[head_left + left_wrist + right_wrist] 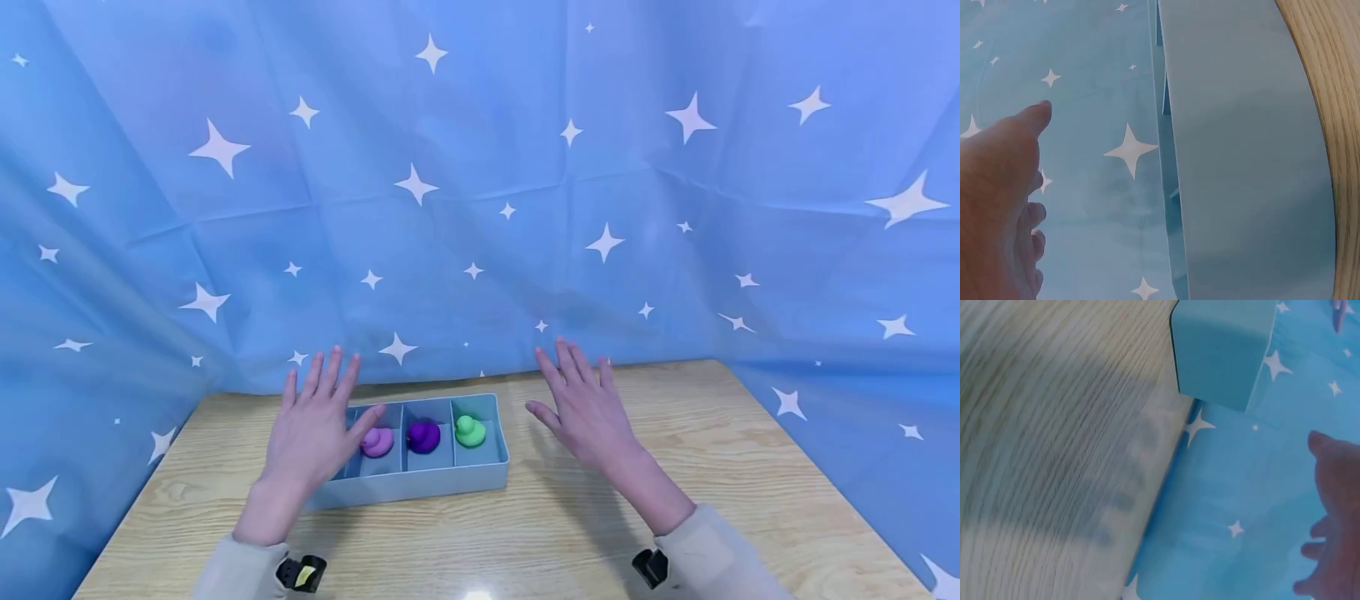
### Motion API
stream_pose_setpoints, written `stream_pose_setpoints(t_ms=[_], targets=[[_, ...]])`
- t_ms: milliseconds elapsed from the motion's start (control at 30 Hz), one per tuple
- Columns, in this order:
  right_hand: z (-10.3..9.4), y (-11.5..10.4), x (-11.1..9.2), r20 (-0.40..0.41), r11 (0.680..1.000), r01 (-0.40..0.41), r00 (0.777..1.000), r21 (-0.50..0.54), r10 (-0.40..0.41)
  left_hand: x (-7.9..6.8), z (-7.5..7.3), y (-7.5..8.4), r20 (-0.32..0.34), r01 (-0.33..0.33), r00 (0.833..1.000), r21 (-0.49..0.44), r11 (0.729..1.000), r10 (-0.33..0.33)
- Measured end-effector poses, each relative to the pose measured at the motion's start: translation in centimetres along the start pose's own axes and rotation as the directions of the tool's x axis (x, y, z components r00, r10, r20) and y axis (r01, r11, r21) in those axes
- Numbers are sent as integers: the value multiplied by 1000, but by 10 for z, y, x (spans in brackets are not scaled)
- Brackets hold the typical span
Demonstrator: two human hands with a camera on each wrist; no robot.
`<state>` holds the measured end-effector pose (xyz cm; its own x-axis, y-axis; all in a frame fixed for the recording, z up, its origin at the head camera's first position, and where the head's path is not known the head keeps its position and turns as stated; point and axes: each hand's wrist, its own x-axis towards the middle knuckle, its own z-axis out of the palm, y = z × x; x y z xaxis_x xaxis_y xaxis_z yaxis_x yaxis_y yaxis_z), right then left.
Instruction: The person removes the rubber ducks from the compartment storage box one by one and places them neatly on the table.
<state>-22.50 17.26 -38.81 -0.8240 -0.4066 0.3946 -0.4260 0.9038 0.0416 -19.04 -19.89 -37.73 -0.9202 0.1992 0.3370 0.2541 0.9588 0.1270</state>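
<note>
A pale blue divided box sits on the table. Its visible compartments hold a pink duck, a dark purple duck and a green duck, one each. My left hand hovers over the box's left end with fingers spread, hiding that part; its thumb overlaps the pink duck from this angle. To the right of the box, my right hand is raised above the table, fingers straight and apart. Neither hand holds anything. In the left wrist view, the box's long side wall stands beside the hand.
The wooden table reaches back to a blue curtain with white stars, which also hangs along both sides. Dark devices are strapped at the left cuff and the right cuff.
</note>
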Motion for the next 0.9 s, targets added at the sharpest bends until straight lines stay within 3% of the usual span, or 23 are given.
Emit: stream_pose_setpoints(t_ms=[167, 367, 500, 700, 900], targets=[[2, -3, 2, -34, 977, 37, 999, 209, -30, -6, -1, -9, 28, -21, 999, -126, 992, 25], [9, -9, 4, -10, 866, 27, 1000, 499, -25, -20, 1, -21, 7, 6, 1000, -276, 961, -5], [17, -14, 6, -22, 810, 29, 1000, 586, -19, -31, 5, -28, -8, 39, 999, -347, 937, -45], [29, -26, 17, -108, 714, 86, 994, 695, -15, -44, 12, -36, 52, 169, 985, -452, 876, -163], [39, -41, 25, -82, 676, 96, 995, 731, -53, -54, 27, -43, 74, 217, 974, -554, 804, -212]])
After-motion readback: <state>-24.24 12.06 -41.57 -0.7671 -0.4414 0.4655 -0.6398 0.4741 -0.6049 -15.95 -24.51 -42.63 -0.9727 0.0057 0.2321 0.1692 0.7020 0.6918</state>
